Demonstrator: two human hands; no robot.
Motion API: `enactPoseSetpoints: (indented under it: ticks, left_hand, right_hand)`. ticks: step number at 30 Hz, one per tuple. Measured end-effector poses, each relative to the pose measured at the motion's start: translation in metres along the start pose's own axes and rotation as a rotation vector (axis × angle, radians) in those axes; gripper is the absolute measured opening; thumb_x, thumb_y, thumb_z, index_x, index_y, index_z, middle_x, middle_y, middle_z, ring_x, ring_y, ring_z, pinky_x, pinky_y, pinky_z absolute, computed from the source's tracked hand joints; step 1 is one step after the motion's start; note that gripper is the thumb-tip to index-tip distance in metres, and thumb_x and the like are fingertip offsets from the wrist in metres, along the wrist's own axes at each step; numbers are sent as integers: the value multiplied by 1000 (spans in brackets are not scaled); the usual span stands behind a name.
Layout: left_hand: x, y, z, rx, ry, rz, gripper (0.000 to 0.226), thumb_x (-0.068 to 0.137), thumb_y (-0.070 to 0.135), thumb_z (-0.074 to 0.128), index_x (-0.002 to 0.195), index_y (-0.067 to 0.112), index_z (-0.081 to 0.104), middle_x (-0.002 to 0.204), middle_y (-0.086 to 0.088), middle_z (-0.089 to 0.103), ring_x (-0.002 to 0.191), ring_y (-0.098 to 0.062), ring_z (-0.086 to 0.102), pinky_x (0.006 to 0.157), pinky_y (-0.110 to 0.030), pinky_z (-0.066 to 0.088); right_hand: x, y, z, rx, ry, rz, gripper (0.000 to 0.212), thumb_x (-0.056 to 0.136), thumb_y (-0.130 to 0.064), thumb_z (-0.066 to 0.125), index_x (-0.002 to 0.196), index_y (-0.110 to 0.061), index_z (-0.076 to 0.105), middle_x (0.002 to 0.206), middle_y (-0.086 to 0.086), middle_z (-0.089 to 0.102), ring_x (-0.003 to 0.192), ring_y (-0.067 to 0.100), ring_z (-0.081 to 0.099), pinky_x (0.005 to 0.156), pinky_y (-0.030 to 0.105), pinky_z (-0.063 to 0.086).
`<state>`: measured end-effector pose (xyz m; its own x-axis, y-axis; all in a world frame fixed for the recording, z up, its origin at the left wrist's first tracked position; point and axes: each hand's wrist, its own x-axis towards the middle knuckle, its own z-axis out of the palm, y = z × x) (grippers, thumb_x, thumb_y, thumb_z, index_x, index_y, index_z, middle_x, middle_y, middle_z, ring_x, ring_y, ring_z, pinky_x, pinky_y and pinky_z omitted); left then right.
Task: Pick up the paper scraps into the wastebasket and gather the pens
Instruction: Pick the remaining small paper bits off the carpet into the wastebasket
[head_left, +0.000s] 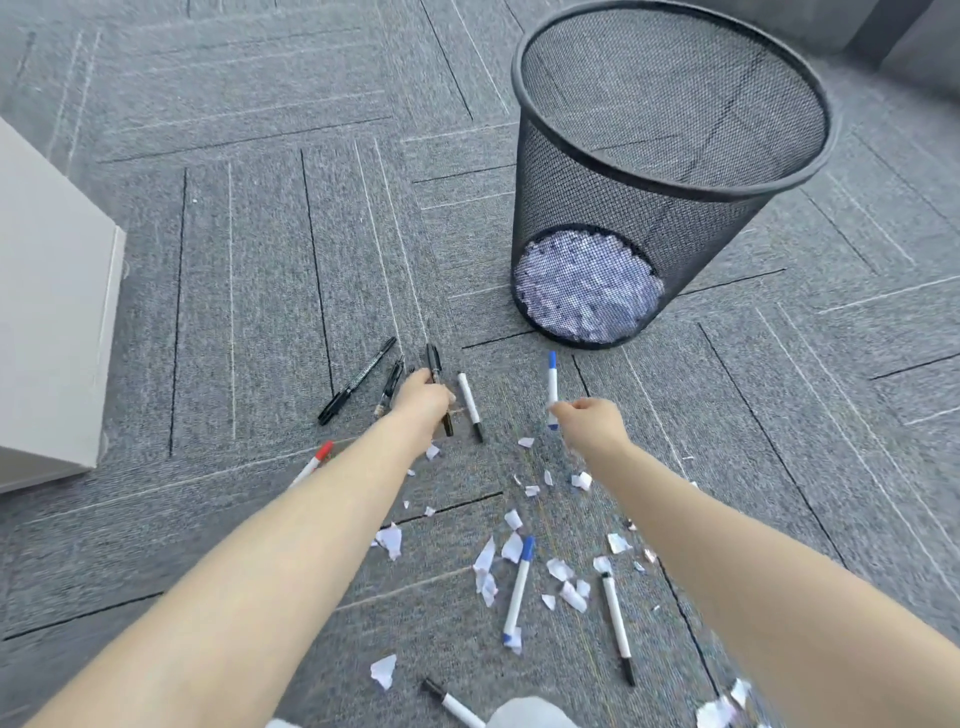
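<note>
Our left hand (423, 397) grips a black pen (435, 364), its long axis pointing toward the wastebasket (670, 171). Our right hand (592, 423) pinches a blue-capped pen (552, 379), nearer the wastebasket; paper scraps (511, 545) lie behind both hands on the floor.

Single head-worn wide-angle view, looking forward and steeply down at grey carpet (260, 234) from above. Both forearms reach away from the bottom edge. Near floor fills the lower frame; mesh wastebasket (670, 171) stands farther off, upper right, edges bowed.
</note>
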<state>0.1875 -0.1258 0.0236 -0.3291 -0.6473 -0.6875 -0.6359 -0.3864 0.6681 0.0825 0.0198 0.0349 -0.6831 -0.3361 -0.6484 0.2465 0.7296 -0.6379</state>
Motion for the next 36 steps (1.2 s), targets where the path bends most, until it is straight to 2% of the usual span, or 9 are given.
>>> enactPoseSetpoints:
  ticks: [2,6,12,16,20,27,30,33,36]
  left_hand:
    - [-9,-3,3,-9,13,53,60,92,0,46,146,12,24,151,-6,29,128,-22,40,103,-37,34]
    - [-30,-24,5,150,57,231,58,92,9,49,145,18,26,148,2,30,101,-10,55,88,-16,47]
    - [-42,-71,-16,820,148,617,37,89,20,52,126,18,47,131,-2,41,121,-20,40,104,-38,28]
    - [-45,-101,-33,1031,70,584,60,95,38,39,147,22,13,155,0,7,143,-22,6,115,-45,-2]
    - [-55,-134,-37,1210,-60,435,68,95,53,18,139,28,-27,149,-2,-33,136,-22,-31,105,-49,-22]
    - [-76,-150,2,1052,-54,439,65,90,57,12,136,32,-28,144,1,-38,134,-22,-36,105,-44,-24]
    - [-93,-148,19,937,-246,575,62,98,44,23,142,32,-19,146,11,-35,138,-11,-29,112,-36,-19]
    - [-105,-139,27,760,-321,668,56,99,35,28,148,28,1,152,15,-16,140,-2,-15,117,-29,-7]
    - [-99,-133,20,602,-104,704,46,95,21,32,141,19,35,151,6,25,139,-9,16,117,-31,10]
  right_hand:
    - [0,9,1,26,15,-9,22,92,-21,51,104,-5,61,58,-1,47,44,9,33,42,21,28]
    - [-28,54,-7,12,52,-173,20,92,-26,52,110,-17,55,76,-4,59,45,6,39,43,19,35]
    - [-93,151,-17,-375,290,-173,19,82,-35,64,84,-21,50,78,-8,52,68,11,52,54,24,36]
    - [-106,180,-16,-622,244,-239,26,75,-33,70,74,-25,46,68,-12,45,62,14,45,55,27,29]
    - [-104,169,-21,-654,249,-342,25,74,-28,72,63,-27,49,52,-17,40,51,4,39,50,24,28]
    - [-35,92,-14,-319,194,-339,16,87,-35,56,88,-20,63,60,0,57,47,15,44,46,30,36]
    - [-6,64,-12,-359,222,-327,27,91,-37,48,103,-17,62,77,-2,64,53,16,56,56,35,49]
    - [-9,55,-2,-427,256,-507,24,92,-29,49,110,-15,59,98,-2,59,75,14,57,71,36,51]
    - [-32,73,13,-521,142,-840,15,81,-7,62,94,-14,63,101,3,60,76,17,55,72,36,49]
